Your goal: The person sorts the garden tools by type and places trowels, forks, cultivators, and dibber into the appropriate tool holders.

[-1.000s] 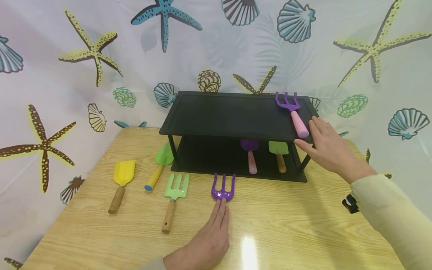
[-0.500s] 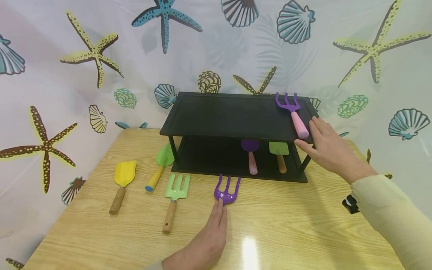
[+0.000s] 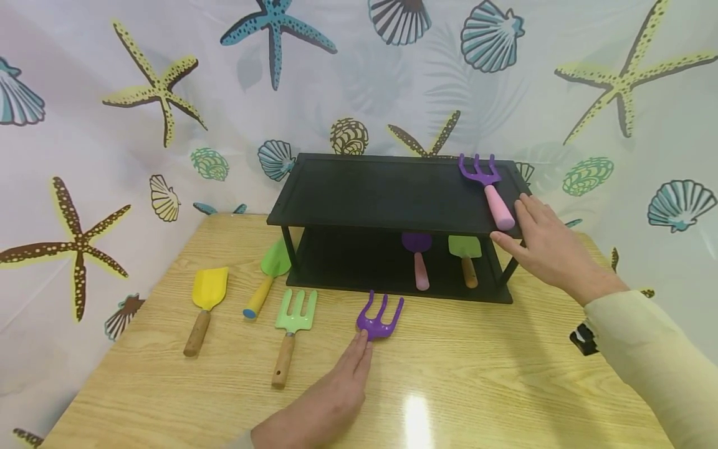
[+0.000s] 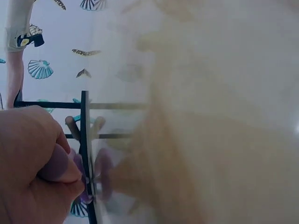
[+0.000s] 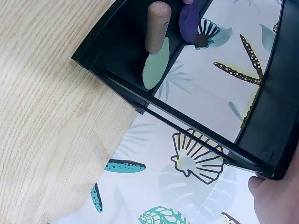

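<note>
In the head view my left hand (image 3: 331, 396) holds a purple hand fork (image 3: 377, 325) over the front of the table, tines facing away. Its handle is hidden under the hand there; the left wrist view shows curled fingers round the handle (image 4: 55, 164). My right hand (image 3: 546, 243) rests on the right end of a black two-tier rack (image 3: 387, 190), fingers straight. Beside those fingers, a purple fork with a pink handle (image 3: 498, 206) lies on the top tier. On the lower tier are a purple tool with a pink handle (image 3: 421, 271) and a pale green shovel (image 3: 464, 247).
Left of the rack, a yellow shovel (image 3: 210, 288), a green trowel with a yellow handle (image 3: 259, 298) and a light green fork (image 3: 295, 319) lie on the wooden table (image 3: 482, 374). A cloth printed with shells and starfish (image 3: 359, 75) hangs behind.
My left hand has shifted slightly left, and the purple fork it holds has turned so its tines lean right. My right hand stays on the rack.
</note>
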Demonstrator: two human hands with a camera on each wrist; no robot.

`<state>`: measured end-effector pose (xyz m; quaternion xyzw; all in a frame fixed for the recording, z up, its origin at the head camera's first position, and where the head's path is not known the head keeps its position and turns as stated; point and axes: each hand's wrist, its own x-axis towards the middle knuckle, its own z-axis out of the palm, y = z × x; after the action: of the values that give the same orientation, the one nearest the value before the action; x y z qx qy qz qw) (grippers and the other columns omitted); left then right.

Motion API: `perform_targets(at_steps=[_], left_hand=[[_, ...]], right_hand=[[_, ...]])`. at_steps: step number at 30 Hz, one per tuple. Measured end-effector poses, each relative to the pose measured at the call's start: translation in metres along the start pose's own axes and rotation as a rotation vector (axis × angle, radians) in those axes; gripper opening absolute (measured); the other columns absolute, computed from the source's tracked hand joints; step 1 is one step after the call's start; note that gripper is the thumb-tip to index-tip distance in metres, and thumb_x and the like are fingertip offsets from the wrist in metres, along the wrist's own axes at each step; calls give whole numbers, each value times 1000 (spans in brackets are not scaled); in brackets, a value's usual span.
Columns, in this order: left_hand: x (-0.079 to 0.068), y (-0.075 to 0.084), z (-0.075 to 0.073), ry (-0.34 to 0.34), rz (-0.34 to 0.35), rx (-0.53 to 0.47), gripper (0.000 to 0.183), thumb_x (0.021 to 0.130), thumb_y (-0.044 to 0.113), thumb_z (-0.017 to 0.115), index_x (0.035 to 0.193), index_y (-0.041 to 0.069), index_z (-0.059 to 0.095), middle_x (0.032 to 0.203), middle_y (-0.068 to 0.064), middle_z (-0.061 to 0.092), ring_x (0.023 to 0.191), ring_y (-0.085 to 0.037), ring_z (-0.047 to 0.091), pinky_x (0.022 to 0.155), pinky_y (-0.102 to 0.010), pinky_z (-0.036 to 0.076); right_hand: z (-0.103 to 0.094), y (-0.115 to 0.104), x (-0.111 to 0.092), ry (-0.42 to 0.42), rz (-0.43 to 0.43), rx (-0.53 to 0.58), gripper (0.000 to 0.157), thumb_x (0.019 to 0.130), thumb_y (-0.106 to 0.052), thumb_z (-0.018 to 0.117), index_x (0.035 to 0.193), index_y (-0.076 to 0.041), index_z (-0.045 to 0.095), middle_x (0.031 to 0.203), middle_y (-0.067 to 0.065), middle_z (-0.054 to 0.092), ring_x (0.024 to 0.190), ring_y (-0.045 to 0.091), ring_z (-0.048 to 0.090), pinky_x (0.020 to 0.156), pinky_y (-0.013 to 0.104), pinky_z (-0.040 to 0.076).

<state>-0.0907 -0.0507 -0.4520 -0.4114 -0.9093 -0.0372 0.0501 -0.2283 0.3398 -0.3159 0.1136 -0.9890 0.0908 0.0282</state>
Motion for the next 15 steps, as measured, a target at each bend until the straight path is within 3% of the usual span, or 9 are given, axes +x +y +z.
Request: perform_targets(at_steps=[4, 10, 12, 15], left_hand=[[-3, -9, -6, 97, 113, 165, 57, 94, 10, 59, 141, -16, 41, 150, -36, 35, 144, -41, 36, 114, -36, 39], [-3, -20, -19, 124, 176, 239, 53, 94, 5, 56, 141, -15, 43, 152, -32, 37, 146, -38, 35, 113, -34, 40], [-2, -23, -24, 136, 186, 251, 51, 93, 3, 54, 141, -13, 44, 152, -31, 37, 146, -37, 36, 114, -34, 39], [-2, -27, -30, 174, 172, 167, 51, 92, 2, 55, 140, -13, 46, 153, -29, 37, 145, -37, 37, 113, -35, 39]], right_hand=[[0, 0, 1, 1, 0, 0, 96, 99, -64, 37, 155, 8, 8, 163, 29, 3, 151, 49, 5, 122, 62, 10], [0, 0, 2, -4, 1, 0, 96, 99, -64, 37, 155, 7, 7, 164, 29, 2, 151, 49, 4, 122, 61, 9], [0, 0, 2, -8, 3, 2, 96, 99, -64, 37, 156, 7, 6, 164, 29, 2, 151, 49, 4, 122, 61, 9], [1, 0, 1, -6, 3, 0, 96, 99, -64, 37, 156, 7, 6, 164, 29, 2, 151, 49, 4, 122, 62, 10]])
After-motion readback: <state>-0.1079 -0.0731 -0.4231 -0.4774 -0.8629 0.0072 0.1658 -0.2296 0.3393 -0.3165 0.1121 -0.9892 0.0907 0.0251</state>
